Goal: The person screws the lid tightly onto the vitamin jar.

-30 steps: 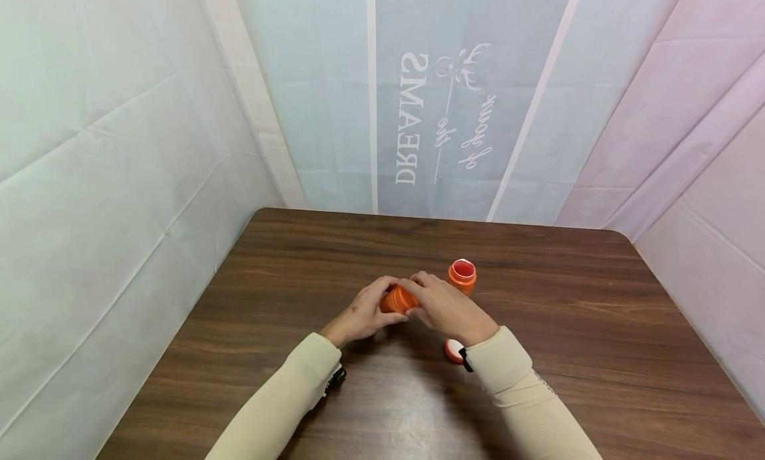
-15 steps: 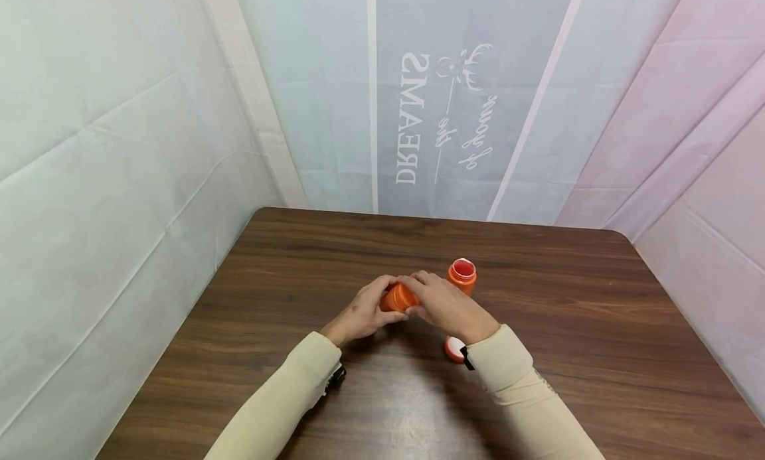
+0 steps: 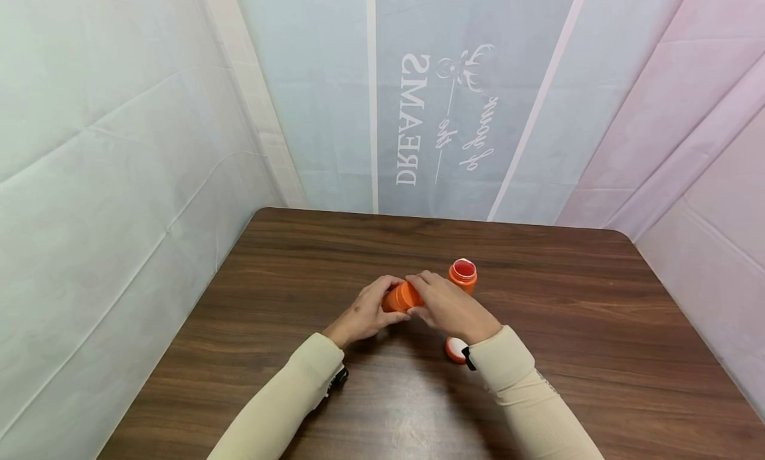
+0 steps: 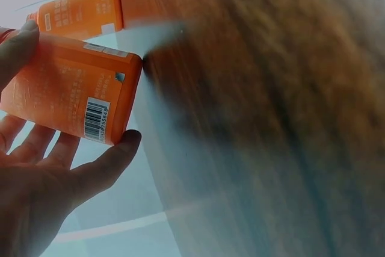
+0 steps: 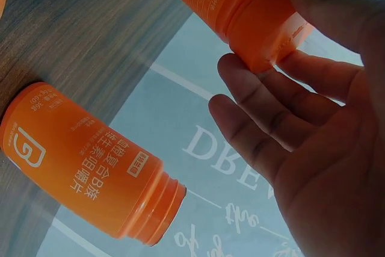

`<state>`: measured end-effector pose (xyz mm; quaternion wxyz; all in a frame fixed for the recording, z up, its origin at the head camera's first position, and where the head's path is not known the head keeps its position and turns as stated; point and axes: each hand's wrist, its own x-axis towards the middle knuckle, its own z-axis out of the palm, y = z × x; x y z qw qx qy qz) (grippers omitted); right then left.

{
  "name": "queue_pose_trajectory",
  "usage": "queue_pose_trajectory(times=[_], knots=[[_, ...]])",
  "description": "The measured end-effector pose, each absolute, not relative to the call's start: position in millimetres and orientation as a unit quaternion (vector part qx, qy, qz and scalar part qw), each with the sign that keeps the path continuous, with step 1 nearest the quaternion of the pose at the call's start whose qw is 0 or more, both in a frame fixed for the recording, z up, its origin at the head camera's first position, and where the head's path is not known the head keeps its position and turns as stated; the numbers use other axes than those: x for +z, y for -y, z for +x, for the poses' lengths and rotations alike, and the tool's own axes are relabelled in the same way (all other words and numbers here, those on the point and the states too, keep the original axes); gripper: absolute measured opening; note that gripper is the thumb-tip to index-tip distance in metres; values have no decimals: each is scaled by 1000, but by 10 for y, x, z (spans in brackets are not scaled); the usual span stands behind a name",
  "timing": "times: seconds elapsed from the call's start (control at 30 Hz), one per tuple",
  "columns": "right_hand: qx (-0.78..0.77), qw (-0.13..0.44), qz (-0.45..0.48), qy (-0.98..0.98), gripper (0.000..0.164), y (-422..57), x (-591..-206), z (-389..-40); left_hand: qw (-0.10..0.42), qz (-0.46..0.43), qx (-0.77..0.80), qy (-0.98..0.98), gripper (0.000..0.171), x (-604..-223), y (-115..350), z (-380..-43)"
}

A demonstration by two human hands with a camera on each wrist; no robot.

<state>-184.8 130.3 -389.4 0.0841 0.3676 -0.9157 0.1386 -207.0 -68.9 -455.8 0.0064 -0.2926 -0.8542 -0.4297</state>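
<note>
My left hand (image 3: pixel 366 311) grips an orange pill bottle (image 4: pixel 75 85), tilted with its capped end toward the right. In the left wrist view its barcode side and base show between thumb and fingers. My right hand (image 3: pixel 451 306) holds the bottle's orange cap (image 5: pixel 264 31) between thumb and fingertips. Just beyond the right hand stands a second orange bottle (image 3: pixel 463 275), upright and uncapped, its reddish mouth facing up. A loose cap (image 3: pixel 455 350) with a white inside lies on the table by the right wrist, partly hidden by the cuff.
The dark wood-grain table (image 3: pixel 335 247) has rounded far corners. Behind it hangs a pale blue curtain (image 3: pixel 335 115) with mirrored white lettering. Light fabric walls (image 3: pixel 119 181) close in both sides. A dark wrist strap (image 3: pixel 338 378) shows below the left cuff.
Both hands and the held bottle have shifted very slightly to the right. The right fingers have turned a little on the cap, and more of its top shows. The standing bottle and loose cap stay put.
</note>
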Motion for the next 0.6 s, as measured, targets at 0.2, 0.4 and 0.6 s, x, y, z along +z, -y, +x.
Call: queue_pose_trajectory(times=[0.2,0.4,0.6], knots=[[129,84,370,916,56,-1303,-3899,-1855,12,-293,-432,853,54,-4577,683,-2067],[146,69,367,916,59,-1317,-3896,-1842,14,-291,-428,856,53,-4572,686,-2058],[166,48,345,922,61,-1315,-3918,-1812,17,-293,-423,857,54,-4575,694,-2038]])
